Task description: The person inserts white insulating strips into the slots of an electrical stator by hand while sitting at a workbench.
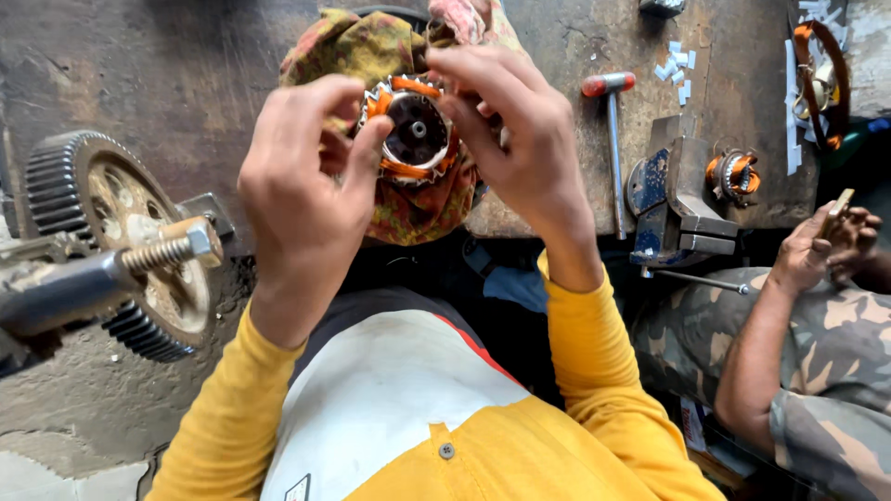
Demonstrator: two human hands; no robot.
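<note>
Head cam: both hands pinch small orange-wound stator between them, left hand and right hand, bore facing camera.

Soft, even daylight with faint shadows, no glare; wide-angle bending at the edges, and the near threaded handle blurs.

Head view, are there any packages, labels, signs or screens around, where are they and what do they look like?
Label: small white tag, dark edged, low on the shirt front.
Package: reddish and white printed pack, partly hidden under the co-worker's arm at lower right.
No signs or screens show.
</note>
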